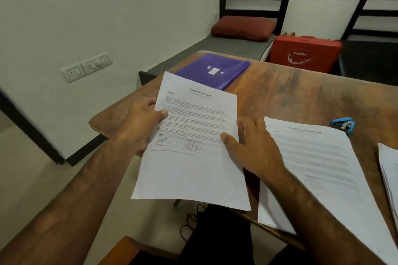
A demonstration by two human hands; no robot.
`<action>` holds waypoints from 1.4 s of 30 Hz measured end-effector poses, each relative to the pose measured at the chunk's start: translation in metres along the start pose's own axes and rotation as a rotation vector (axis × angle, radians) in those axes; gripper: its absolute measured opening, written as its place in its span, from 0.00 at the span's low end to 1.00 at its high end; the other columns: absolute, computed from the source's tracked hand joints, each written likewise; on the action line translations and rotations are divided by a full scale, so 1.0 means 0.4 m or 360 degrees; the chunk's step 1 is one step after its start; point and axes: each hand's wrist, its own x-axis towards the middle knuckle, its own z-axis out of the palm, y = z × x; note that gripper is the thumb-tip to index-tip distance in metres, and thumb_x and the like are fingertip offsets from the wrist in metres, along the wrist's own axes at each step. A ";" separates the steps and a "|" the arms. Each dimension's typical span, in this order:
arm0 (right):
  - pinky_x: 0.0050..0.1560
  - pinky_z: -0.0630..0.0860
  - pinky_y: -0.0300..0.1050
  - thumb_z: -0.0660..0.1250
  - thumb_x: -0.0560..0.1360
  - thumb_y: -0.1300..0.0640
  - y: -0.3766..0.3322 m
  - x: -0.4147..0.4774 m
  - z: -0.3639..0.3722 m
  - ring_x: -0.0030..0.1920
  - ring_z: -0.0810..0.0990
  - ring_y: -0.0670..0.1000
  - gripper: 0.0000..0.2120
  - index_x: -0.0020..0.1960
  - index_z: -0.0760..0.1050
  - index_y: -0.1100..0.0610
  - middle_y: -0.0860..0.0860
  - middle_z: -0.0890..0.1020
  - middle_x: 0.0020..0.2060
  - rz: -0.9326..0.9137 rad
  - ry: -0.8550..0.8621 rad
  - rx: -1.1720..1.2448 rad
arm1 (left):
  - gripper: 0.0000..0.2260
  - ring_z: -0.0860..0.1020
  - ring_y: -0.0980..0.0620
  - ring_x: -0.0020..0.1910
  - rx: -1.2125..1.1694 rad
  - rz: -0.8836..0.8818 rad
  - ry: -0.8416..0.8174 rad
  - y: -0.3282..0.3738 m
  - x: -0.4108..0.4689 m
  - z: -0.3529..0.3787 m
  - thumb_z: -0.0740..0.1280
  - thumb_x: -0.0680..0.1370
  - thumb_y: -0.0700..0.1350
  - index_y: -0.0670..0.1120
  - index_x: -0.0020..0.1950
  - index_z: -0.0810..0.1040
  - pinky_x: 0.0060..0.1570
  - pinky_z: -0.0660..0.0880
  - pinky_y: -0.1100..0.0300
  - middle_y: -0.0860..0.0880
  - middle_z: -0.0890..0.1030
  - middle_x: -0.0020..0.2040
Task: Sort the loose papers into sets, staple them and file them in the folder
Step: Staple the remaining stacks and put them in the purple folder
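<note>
While wooden worktop [290, 92] stands beside bed [226, 47] | report sheets [193, 157] long axis away, title far | left hand [140, 122], right hand [252, 148]: fingers [150, 101] clamped on side edges

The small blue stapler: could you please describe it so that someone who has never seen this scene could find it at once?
Start at the brown wooden table that fills the right of the view. Beyond the top right corner of the white printed sheet lying flat on it sits the small blue stapler. Nothing else near it is small, chunky and bright blue.
</note>
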 end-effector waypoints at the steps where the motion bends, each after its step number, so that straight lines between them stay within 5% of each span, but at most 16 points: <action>1: 0.62 0.81 0.58 0.66 0.77 0.33 -0.003 -0.001 -0.018 0.61 0.80 0.51 0.23 0.66 0.67 0.42 0.44 0.77 0.65 0.0011 0.0040 0.0134 | 0.08 0.87 0.42 0.47 -0.0053 0.0030 -0.0006 0.013 -0.006 -0.001 0.68 0.82 0.37 0.44 0.61 0.78 0.51 0.83 0.39 0.46 0.87 0.53; 7: 0.50 0.77 0.44 0.70 0.80 0.46 0.027 -0.025 -0.171 0.53 0.81 0.47 0.19 0.68 0.68 0.45 0.43 0.81 0.65 0.0142 0.0187 0.0624 | 0.09 0.87 0.42 0.49 -0.0226 0.0121 -0.0246 0.083 -0.047 0.115 0.65 0.82 0.35 0.40 0.63 0.78 0.46 0.84 0.47 0.44 0.87 0.53; 17: 0.54 0.78 0.49 0.70 0.79 0.47 0.362 -0.259 -0.400 0.54 0.81 0.52 0.23 0.72 0.69 0.47 0.46 0.82 0.59 0.0651 0.0323 0.0097 | 0.06 0.88 0.45 0.43 0.0022 0.0045 -0.0729 0.036 -0.172 0.550 0.66 0.83 0.35 0.43 0.56 0.80 0.37 0.84 0.52 0.46 0.88 0.49; 21: 0.65 0.76 0.53 0.71 0.77 0.43 0.460 -0.369 -0.436 0.67 0.75 0.52 0.30 0.76 0.68 0.47 0.48 0.76 0.70 0.0680 0.0199 -0.0288 | 0.07 0.87 0.46 0.42 0.0246 0.0138 -0.0820 0.026 -0.235 0.651 0.65 0.83 0.33 0.38 0.58 0.79 0.32 0.82 0.58 0.43 0.86 0.52; 25: 0.75 0.66 0.56 0.70 0.73 0.29 0.502 -0.465 -0.467 0.74 0.66 0.50 0.39 0.78 0.62 0.42 0.44 0.66 0.77 0.0477 -0.0062 -0.0471 | 0.06 0.85 0.47 0.45 0.0454 0.0275 -0.0793 0.033 -0.247 0.657 0.66 0.82 0.32 0.39 0.56 0.79 0.30 0.81 0.60 0.45 0.85 0.54; 28: 0.79 0.55 0.59 0.68 0.68 0.23 0.528 -0.515 -0.477 0.81 0.55 0.50 0.50 0.82 0.52 0.39 0.42 0.54 0.82 0.0406 -0.0427 -0.0594 | 0.08 0.85 0.45 0.45 0.0526 0.0338 -0.0719 0.038 -0.241 0.628 0.66 0.82 0.32 0.44 0.49 0.80 0.38 0.82 0.55 0.44 0.85 0.54; 33: 0.81 0.43 0.60 0.70 0.65 0.23 0.560 -0.550 -0.459 0.83 0.40 0.49 0.59 0.83 0.41 0.39 0.41 0.41 0.84 0.0365 -0.0561 -0.0621 | 0.06 0.85 0.42 0.46 0.0581 0.0317 -0.0670 0.030 -0.257 0.580 0.65 0.82 0.34 0.41 0.56 0.80 0.45 0.82 0.52 0.42 0.84 0.52; 42: 0.81 0.41 0.58 0.72 0.74 0.33 0.572 -0.599 -0.435 0.83 0.39 0.47 0.48 0.83 0.46 0.36 0.39 0.43 0.83 0.0332 -0.0435 -0.0499 | 0.08 0.82 0.48 0.43 0.0594 0.0277 -0.0710 0.002 -0.284 0.539 0.65 0.83 0.35 0.42 0.61 0.78 0.36 0.76 0.58 0.45 0.82 0.56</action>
